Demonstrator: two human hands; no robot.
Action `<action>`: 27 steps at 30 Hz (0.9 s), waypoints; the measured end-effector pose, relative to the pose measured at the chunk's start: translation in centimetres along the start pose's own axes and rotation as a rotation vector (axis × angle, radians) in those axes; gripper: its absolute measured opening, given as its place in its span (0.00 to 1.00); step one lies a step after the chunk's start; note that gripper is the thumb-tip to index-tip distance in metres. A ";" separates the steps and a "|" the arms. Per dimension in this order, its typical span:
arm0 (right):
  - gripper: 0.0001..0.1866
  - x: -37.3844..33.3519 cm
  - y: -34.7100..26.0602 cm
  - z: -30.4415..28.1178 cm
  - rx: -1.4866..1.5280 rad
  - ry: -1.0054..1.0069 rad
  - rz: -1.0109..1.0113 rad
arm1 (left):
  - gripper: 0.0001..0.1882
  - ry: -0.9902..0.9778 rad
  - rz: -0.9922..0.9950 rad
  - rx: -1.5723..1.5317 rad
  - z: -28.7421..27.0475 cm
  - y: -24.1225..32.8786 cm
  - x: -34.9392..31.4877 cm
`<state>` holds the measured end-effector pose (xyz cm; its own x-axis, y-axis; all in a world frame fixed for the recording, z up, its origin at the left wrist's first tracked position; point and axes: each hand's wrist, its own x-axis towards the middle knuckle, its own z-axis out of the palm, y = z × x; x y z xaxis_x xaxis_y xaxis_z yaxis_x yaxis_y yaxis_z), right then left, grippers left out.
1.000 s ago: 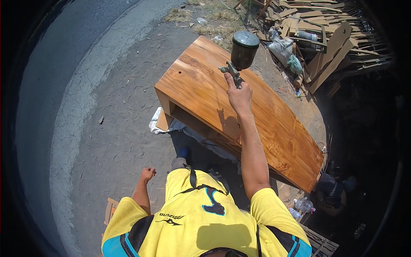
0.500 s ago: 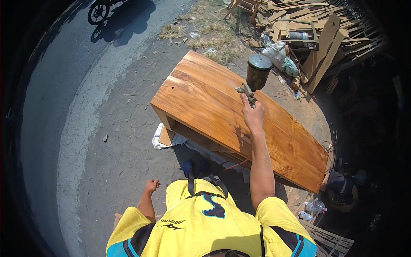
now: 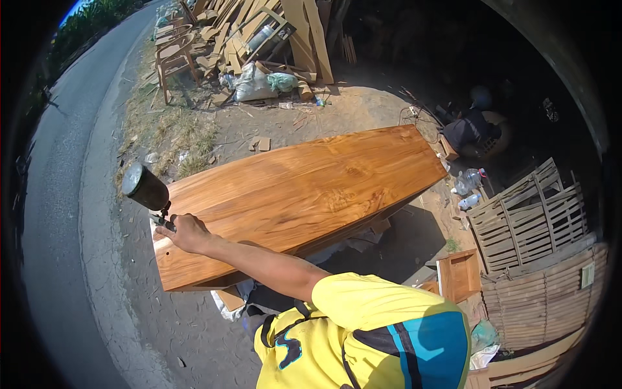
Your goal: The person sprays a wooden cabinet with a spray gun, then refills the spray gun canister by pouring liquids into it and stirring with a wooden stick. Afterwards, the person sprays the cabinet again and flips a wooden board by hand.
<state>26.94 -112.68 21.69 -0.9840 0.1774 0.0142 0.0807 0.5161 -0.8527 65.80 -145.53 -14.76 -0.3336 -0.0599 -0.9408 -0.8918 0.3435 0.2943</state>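
My right hand is closed round the grip of a spray gun with a dark cup and a greyish lid on top. It is held above the left end of a long wooden cabinet, whose broad orange-brown face lies upward with a glossy grain. A small dark hole shows in that face near its left corner. My right forearm reaches across the cabinet's near left part. Under the near side, the cabinet's lower parts are in shadow. My left hand is out of the picture.
A pile of scrap boards, a wooden chair and white sacks lie beyond the cabinet. To the right are plastic bottles, a slatted bamboo panel, a wooden drawer and a crouching person. A road runs along the left.
My right hand has swept the spray gun from over the cabinet's far middle edge to its left end. The view has turned right, and my left hand has gone out of sight.
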 end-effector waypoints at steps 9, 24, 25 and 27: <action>0.30 -9.5 -0.3 0.6 0.052 0.187 0.181 | 0.19 -0.036 0.090 0.297 -23.4 14.2 6.2; 0.30 -28.7 -3.5 4.4 0.282 0.452 0.471 | 0.20 -0.252 0.206 0.514 -30.7 11.2 7.2; 0.29 -29.8 -4.0 5.8 0.299 0.398 0.490 | 0.20 -0.238 0.226 0.591 -30.1 10.6 6.5; 0.29 -31.4 -4.3 7.9 0.310 0.403 0.385 | 0.19 -0.258 0.243 0.623 -30.0 9.9 6.0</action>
<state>56.19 -127.11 20.78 -0.7519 0.6343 -0.1796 0.3079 0.0970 -0.9465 45.78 -170.61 -12.43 -0.3489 0.2834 -0.8933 -0.4357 0.7948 0.4224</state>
